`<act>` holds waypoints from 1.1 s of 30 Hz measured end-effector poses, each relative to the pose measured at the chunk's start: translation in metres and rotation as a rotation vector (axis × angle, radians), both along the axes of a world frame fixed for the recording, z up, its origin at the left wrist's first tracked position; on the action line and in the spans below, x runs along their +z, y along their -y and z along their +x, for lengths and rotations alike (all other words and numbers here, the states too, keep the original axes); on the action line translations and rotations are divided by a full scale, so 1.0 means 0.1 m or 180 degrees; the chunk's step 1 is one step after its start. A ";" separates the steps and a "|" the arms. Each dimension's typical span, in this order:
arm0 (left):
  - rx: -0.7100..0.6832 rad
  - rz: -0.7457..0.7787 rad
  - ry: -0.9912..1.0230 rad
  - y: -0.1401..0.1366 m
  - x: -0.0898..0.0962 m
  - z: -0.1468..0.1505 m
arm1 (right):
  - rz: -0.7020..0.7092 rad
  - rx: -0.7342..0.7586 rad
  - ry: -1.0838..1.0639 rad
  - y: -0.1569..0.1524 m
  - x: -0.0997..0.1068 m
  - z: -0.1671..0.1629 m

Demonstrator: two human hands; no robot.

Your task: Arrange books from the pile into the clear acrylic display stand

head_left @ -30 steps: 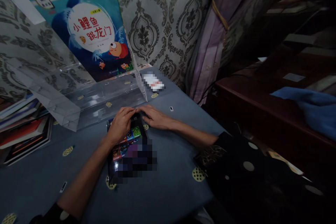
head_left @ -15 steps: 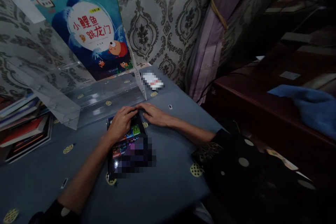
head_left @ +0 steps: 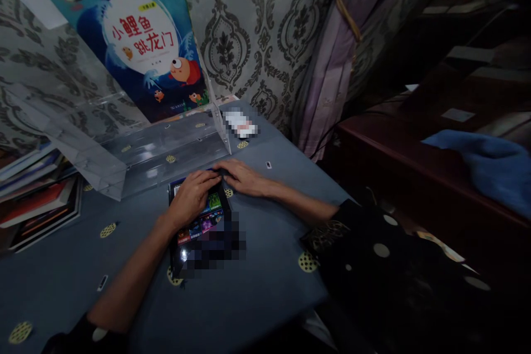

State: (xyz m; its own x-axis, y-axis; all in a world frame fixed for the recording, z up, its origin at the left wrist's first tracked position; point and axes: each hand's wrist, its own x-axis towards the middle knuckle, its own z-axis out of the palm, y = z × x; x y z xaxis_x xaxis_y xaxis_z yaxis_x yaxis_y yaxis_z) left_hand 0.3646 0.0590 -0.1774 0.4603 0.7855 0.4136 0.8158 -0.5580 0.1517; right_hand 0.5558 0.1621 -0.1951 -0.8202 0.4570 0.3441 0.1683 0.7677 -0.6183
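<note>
Sleeves first, dark with pale dots: one at the bottom left of the frame, the other filling the lower right. Between them, a bit left of centre, a glossy dark book lies flat on the blue-grey tablecloth, lower part pixelated. Its long axis runs roughly up and down the frame.

Left hand is the closer one, laid palm down across the book's upper half, fingers together and fairly straight, so most of the cover sits below it in the frame. Right hand comes in from the right at the top right corner, fingers bent, tips close to the left's; can't tell if it's pinching anything.

Further back there's a pile of books at far left and a clear plastic stand, with a pixelated pale thing just beside its right end. Behind that, a blue picture book at upper left and a purple curtain right of centre.
</note>
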 end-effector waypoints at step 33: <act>-0.0328 -0.0030 0.0057 0.44 0.06 0.17 | 0.0193 0.0017 0.0210 0.05 0.03 0.02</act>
